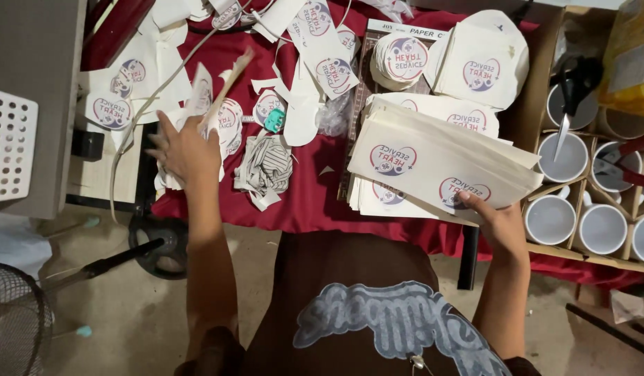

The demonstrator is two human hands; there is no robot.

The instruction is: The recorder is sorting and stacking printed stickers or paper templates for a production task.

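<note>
Cloth [315, 202], dark red, covers the table and carries almost everything in view. Toward its right side lies a thick stack of printed sheets [433, 163], white with round emblems, fanned out so the top leaves overhang the front edge. The right hand [499, 223] has its fingers closed over the front right corner of this stack, thumb on top, pinching the upper sheets. Past the right edge of the cloth a cardboard box [593, 209] with dividers holds white mugs [550, 219], a pair of scissors [569, 104] standing point down in one. At the far edge sits a pile of round cut-outs [400, 61] beside more printed paper. Near the left front corner the left hand [186, 150] hovers over scattered cut emblems, fingers curled around a thin paper strip [228, 87] that sticks up and away, blurred. Between the hands, near the middle of the cloth, rests a crumpled heap of offcuts [265, 167], and just beyond it a small teal object [274, 120].
</note>
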